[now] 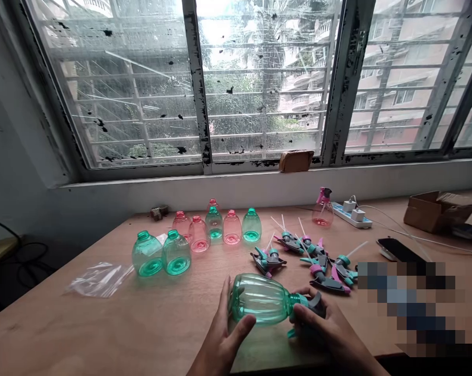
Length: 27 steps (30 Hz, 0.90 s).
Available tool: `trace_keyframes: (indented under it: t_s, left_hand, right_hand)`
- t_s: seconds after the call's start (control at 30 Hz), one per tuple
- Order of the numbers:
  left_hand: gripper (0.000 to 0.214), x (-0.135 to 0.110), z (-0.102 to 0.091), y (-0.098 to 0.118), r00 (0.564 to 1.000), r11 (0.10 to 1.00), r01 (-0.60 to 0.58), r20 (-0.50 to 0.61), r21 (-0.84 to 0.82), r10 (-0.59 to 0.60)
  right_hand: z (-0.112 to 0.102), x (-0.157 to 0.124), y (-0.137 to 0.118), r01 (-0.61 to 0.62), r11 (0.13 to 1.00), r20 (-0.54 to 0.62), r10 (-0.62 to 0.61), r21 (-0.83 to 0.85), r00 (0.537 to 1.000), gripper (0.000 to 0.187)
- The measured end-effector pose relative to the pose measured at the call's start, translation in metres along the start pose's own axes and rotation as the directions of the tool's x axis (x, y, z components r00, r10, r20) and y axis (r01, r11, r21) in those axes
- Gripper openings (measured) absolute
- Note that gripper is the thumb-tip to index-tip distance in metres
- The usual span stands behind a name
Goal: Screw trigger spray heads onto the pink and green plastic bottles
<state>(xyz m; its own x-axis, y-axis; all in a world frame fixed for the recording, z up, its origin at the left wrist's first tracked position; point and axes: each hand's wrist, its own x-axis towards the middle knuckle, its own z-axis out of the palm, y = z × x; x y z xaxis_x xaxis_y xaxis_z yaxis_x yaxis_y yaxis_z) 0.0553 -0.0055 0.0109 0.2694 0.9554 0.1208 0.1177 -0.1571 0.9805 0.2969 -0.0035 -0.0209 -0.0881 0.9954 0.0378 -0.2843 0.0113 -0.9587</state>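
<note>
A clear green spray bottle (261, 300) lies sideways above the near part of the table, its base to the left. My left hand (228, 331) is closed around the base end, thumb in front and fingers behind. At the neck, my right hand (322, 321) grips the green collar and the grey spray head (316, 304); the green trigger (291, 332) pokes out below. Much of the spray head is hidden by my right fingers. Just beyond lie several loose spray heads (269, 259) in grey, teal and pink, with white tubes.
Green bottles (176, 253) and pink bottles (200, 235) stand open-necked at the back left. A plastic bag (100, 279) lies left. Behind are a pink sprayer bottle (322, 209), a power strip (353, 215), a phone (402, 249) and a cardboard box (432, 211). The right front is blurred out.
</note>
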Motion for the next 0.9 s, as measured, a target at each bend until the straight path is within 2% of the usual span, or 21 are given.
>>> trace_keyframes:
  t_s: [0.13,0.27,0.43,0.57,0.73,0.9]
  left_hand:
    - [0.078,0.0025,-0.0006,-0.0013,0.994,0.988,-0.101,0.048,0.116,0.096]
    - [0.084,0.0024,0.0023,-0.0055,0.988,0.987,-0.152,0.018,0.058,0.151]
    - [0.082,-0.0002,0.0039,-0.0013,0.998,0.989,-0.051,-0.029,-0.14,0.047]
    - [0.076,0.0005,0.0039,-0.0006,0.996,0.99,-0.08,-0.041,-0.115,0.076]
    - [0.083,0.0016,0.006,-0.0084,0.987,0.987,-0.155,-0.051,-0.031,0.153]
    - [0.092,0.0001,0.0043,-0.0065,0.995,0.99,-0.083,-0.061,-0.11,0.077]
  right_hand:
    - [0.0002,-0.0007,-0.0022,0.007,1.0,0.001,-0.007,0.011,1.0,0.041]
    - [0.0014,-0.0014,-0.0041,0.024,0.999,0.002,-0.024,-0.028,1.0,0.04]
    - [0.0022,-0.0019,-0.0055,0.022,0.999,-0.003,-0.022,-0.027,1.0,0.039]
    - [0.0008,-0.0014,-0.0042,0.029,0.999,-0.004,-0.029,-0.016,1.0,0.039]
    - [0.001,-0.0007,-0.0031,0.022,1.0,-0.023,-0.022,-0.002,0.999,0.04]
    - [0.0031,-0.0014,-0.005,0.043,0.996,0.012,-0.043,-0.073,0.999,0.039]
